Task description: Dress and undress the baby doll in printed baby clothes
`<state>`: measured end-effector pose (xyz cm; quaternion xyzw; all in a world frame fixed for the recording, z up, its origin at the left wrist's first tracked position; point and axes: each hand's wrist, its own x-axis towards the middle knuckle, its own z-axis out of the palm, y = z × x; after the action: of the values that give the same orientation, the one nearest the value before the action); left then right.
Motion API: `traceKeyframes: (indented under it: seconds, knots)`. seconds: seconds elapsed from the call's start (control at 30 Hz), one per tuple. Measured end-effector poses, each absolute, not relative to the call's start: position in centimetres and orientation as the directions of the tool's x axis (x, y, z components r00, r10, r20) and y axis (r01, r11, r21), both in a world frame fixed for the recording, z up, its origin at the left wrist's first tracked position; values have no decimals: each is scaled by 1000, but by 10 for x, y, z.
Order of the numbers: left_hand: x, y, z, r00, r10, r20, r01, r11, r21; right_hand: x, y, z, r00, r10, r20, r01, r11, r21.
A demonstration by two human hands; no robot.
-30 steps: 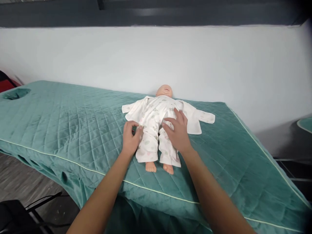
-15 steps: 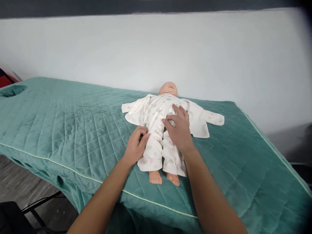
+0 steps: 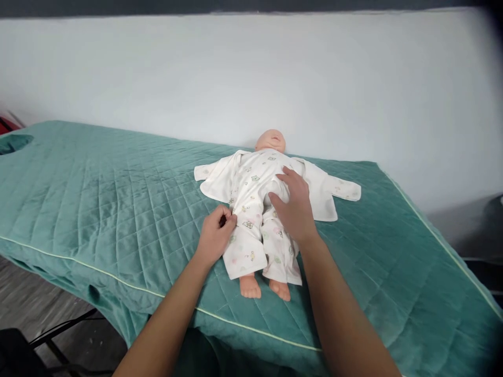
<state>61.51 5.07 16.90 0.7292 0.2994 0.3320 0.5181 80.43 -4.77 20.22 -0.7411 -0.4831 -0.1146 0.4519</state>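
A baby doll (image 3: 271, 140) lies on its back, head toward the wall and bare feet toward me. It wears a white printed baby outfit (image 3: 254, 180) with wide trouser legs, its sleeves spread out to both sides. My left hand (image 3: 216, 233) is closed in a pinch at the outfit's edge, beside the leg on the left. My right hand (image 3: 294, 207) rests over the front of the outfit at the doll's middle. Its fingers are apart, holding nothing, and they cover part of the cloth.
A green quilted cover (image 3: 118, 209) spreads under the doll over a long bed, with a hole near its far left end. Behind stands a white wall (image 3: 236, 73). Dark floor (image 3: 31, 288) and black metal legs show at the lower left.
My right hand's fingers have spread from a pinch and let go of the cloth. The outfit's front flap now lies flatter over the left leg. My left hand has shifted slightly left.
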Motion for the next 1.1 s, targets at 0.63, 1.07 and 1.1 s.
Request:
traceKeyframes:
  seconds: [0.63, 1.07, 1.1]
  knots:
    - [618, 53, 163, 575, 792, 205, -107, -175, 979, 811, -21, 226, 477, 621, 622, 876, -283, -390]
    - [613, 51, 164, 394, 852, 345, -61, -351, 934, 777, -64, 214, 450, 623, 640, 817, 1, -576]
    - [608, 48, 164, 375, 842, 387, -40, -402, 915, 768, -74, 212, 448, 632, 633, 801, 30, -597]
